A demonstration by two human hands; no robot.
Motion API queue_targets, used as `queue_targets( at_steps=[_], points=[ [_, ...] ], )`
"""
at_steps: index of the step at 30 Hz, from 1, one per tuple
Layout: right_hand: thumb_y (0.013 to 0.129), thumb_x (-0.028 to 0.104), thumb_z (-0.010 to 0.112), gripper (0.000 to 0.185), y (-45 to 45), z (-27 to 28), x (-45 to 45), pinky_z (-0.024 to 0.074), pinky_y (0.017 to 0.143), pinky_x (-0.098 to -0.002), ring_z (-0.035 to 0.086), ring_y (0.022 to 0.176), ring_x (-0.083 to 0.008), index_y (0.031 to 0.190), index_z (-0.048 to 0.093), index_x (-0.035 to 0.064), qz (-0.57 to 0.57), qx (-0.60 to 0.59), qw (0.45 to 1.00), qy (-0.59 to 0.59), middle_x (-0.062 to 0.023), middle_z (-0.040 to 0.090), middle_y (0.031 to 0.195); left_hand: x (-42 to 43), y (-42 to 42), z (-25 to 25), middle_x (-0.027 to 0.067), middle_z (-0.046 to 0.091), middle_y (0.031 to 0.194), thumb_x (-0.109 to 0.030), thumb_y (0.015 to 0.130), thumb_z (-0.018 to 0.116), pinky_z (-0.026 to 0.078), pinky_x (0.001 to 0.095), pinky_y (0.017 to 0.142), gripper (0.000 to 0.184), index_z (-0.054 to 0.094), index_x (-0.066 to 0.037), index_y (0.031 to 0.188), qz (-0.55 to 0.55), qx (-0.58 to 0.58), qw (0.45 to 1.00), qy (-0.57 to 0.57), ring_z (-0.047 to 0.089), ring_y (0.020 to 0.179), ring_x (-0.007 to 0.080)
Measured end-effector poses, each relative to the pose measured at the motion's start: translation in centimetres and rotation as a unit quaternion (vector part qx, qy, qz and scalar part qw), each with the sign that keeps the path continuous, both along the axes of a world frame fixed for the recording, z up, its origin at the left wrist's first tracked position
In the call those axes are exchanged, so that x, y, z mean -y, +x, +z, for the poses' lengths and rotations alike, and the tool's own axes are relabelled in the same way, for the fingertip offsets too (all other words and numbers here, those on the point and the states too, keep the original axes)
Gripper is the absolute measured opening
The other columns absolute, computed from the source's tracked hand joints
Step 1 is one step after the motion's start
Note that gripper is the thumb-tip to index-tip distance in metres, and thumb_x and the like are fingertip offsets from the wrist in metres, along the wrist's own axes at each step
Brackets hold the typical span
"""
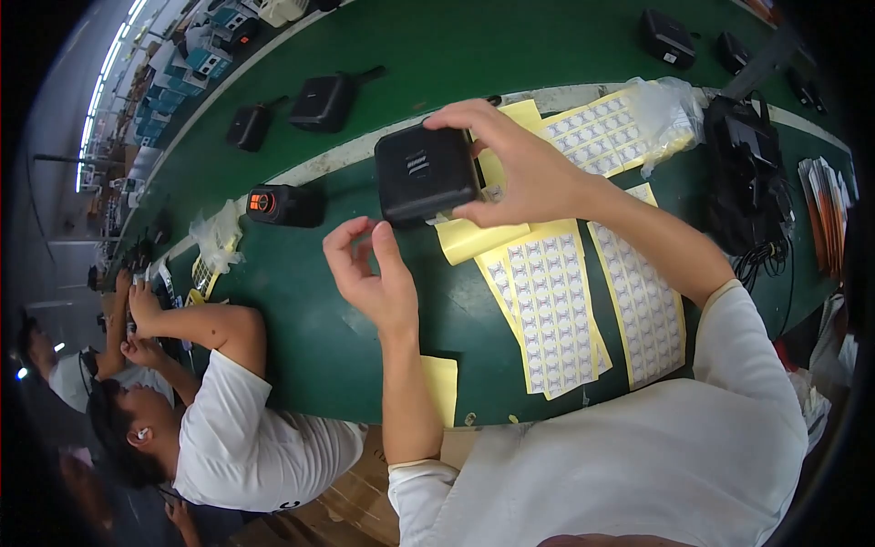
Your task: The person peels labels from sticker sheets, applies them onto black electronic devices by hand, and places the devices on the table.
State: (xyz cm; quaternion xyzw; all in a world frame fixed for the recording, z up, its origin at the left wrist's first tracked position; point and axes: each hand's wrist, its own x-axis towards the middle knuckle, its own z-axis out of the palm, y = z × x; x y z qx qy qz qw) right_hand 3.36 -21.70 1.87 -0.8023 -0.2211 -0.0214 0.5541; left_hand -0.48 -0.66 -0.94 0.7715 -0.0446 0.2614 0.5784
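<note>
A square black zippered case with a small light logo on its face is held up over the green table. My right hand grips it by the right side, thumb and fingers closed around its edges. Just below its lower left corner is my left hand, fingers half curled and apart from the thumb, with nothing visible between them. Whether the thumb tip touches the case I cannot tell. Sheets of round white labels on yellow backing lie beneath and to the right of the case.
A black device with an orange dial stands to the left. More black cases sit on the green surface beyond the pale ledge. A black bag with cables lies at right. Co-workers in white shirts work at left.
</note>
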Motion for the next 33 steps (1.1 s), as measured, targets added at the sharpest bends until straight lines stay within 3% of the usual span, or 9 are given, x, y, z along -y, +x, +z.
queue_targets(
  at_steps=[2, 4, 5, 8, 11, 19, 25, 28, 33],
  points=[
    [0.063, 0.013, 0.078, 0.076, 0.2, -0.5, 0.0, 0.0408, 0.101, -0.0393, 0.042, 0.124, -0.0319, 0.13, 0.042, 0.0092, 0.023, 0.195, 0.978, -0.067, -0.0137, 0.04, 0.135, 0.0, 0.1, 0.2, 0.0108, 0.055, 0.107, -0.005, 0.088, 0.061, 0.048, 0.0263, 0.078, 0.022, 0.051, 0.001, 0.107, -0.01, 0.052, 0.998, 0.031, 0.057, 0.093, 0.0163],
    [0.063, 0.015, 0.078, 0.075, -0.2, -0.4, 0.0, 0.0402, 0.101, -0.0404, 0.041, 0.125, -0.0334, 0.129, 0.042, 0.0082, 0.04, 0.206, 0.974, -0.09, -0.0146, 0.04, 0.134, 0.3, -0.1, 0.9, 0.0164, 0.049, 0.123, -0.006, 0.085, 0.063, 0.041, 0.035, 0.095, 0.041, 0.047, 0.0, 0.123, -0.032, 0.118, 0.977, 0.175, 0.049, 0.113, 0.0247],
    [0.063, 0.017, 0.078, 0.075, -0.3, -0.3, 0.0, 0.0395, 0.102, -0.0414, 0.04, 0.125, -0.0348, 0.127, 0.042, 0.0071, 0.058, 0.217, 0.968, -0.112, -0.0155, 0.039, 0.133, 0.6, -0.1, 0.9, 0.0164, 0.049, 0.123, -0.006, 0.085, 0.063, 0.041, 0.035, 0.095, 0.041, 0.047, 0.0, 0.123, -0.032, 0.117, 0.977, 0.174, 0.049, 0.113, 0.0247],
    [0.064, 0.015, 0.077, 0.072, -0.4, -0.4, -0.1, 0.0397, 0.102, -0.0425, 0.039, 0.126, -0.0348, 0.128, 0.042, 0.009, 0.08, 0.226, 0.965, -0.104, -0.0149, 0.038, 0.135, 1.0, -0.2, 1.1, 0.0183, 0.047, 0.131, -0.011, 0.086, 0.064, 0.035, 0.0366, 0.103, 0.081, 0.012, -0.004, 0.147, -0.153, -0.029, 0.983, -0.1, 0.045, 0.122, 0.0249],
    [0.065, 0.015, 0.077, 0.072, -0.4, -0.3, -0.2, 0.0391, 0.103, -0.043, 0.037, 0.129, -0.0351, 0.128, 0.042, 0.0102, 0.099, 0.223, 0.966, -0.091, -0.0145, 0.037, 0.137, 0.1, 0.0, 0.9, 0.0176, 0.05, 0.128, -0.011, 0.087, 0.063, 0.038, 0.0347, 0.101, 0.078, 0.014, -0.004, 0.147, -0.211, -0.116, 0.945, -0.222, 0.049, 0.119, 0.0225],
    [0.067, 0.013, 0.076, 0.069, -0.2, -0.5, 0.0, 0.0347, 0.107, -0.0437, 0.035, 0.132, -0.0353, 0.127, 0.043, 0.0115, 0.138, 0.218, 0.964, -0.061, -0.0136, 0.033, 0.143, 0.1, -0.2, 1.7, 0.0177, 0.052, 0.125, -0.009, 0.087, 0.063, 0.048, 0.0387, 0.094, 0.072, 0.022, -0.006, 0.146, -0.251, -0.162, 0.905, -0.304, 0.057, 0.11, 0.0243],
    [0.07, 0.013, 0.075, 0.056, -0.7, 1.1, 0.1, 0.0362, 0.105, -0.0434, 0.037, 0.13, -0.0344, 0.119, 0.049, 0.0105, 0.137, 0.202, 0.969, -0.048, -0.0138, 0.036, 0.14, 0.9, -0.6, 1.0, 0.0159, 0.051, 0.124, -0.003, 0.085, 0.063, 0.045, 0.0339, 0.096, 0.068, 0.026, -0.003, 0.143, -0.18, -0.065, 0.964, -0.183, 0.054, 0.112, 0.0215],
    [0.071, 0.009, 0.076, 0.047, -1.0, 0.8, -0.5, 0.038, 0.103, -0.0436, 0.039, 0.128, -0.0352, 0.113, 0.057, 0.0117, 0.088, 0.208, 0.973, -0.046, -0.0145, 0.038, 0.141, 1.9, -1.2, 1.5, 0.0137, 0.037, 0.131, 0.001, 0.081, 0.067, 0.047, 0.0318, 0.09, 0.072, 0.027, -0.003, 0.141, -0.142, -0.019, 0.976, -0.165, 0.046, 0.117, 0.0234],
    [0.075, 0.01, 0.074, 0.027, -1.5, -0.4, -1.5, 0.0507, 0.088, -0.0387, 0.049, 0.118, -0.0325, 0.099, 0.062, 0.0082, -0.002, 0.261, 0.963, -0.062, -0.0152, 0.045, 0.134, 2.7, -1.7, 1.0, 0.0146, 0.037, 0.133, 0.003, 0.081, 0.067, 0.047, 0.031, 0.089, 0.072, 0.027, -0.002, 0.141, -0.117, -0.001, 0.984, -0.135, 0.047, 0.115, 0.0226]
  ],
)
